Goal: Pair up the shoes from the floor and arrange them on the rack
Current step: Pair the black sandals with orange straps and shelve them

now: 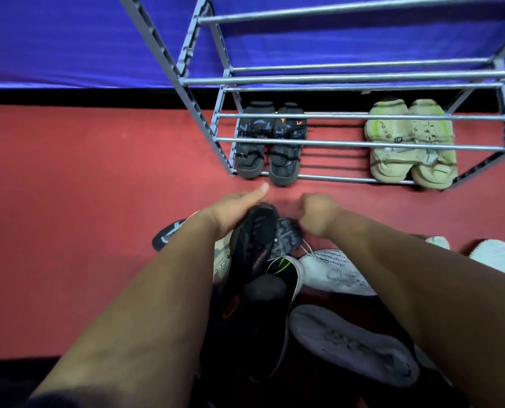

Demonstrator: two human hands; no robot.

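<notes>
A grey metal shoe rack point(348, 81) stands ahead on the red floor. On its bottom shelf sit a pair of dark sandals point(270, 142) at the left and a pair of pale green clogs point(410, 142) at the right. In front of the rack, my left hand point(233, 210) grips the toe end of a black shoe with orange marks point(251, 251). My right hand point(319, 213) is closed beside it, over a dark shoe sole point(286, 238); what it holds is hidden. Several more shoes lie in a pile under my arms.
The pile holds a white sneaker point(336, 272), a grey shoe point(351, 346), a black-and-white shoe point(169, 234) and white shoes point(498, 257) at the right. Blue cloth point(69, 39) hangs behind the rack. Red carpet point(69, 201) spreads to the left.
</notes>
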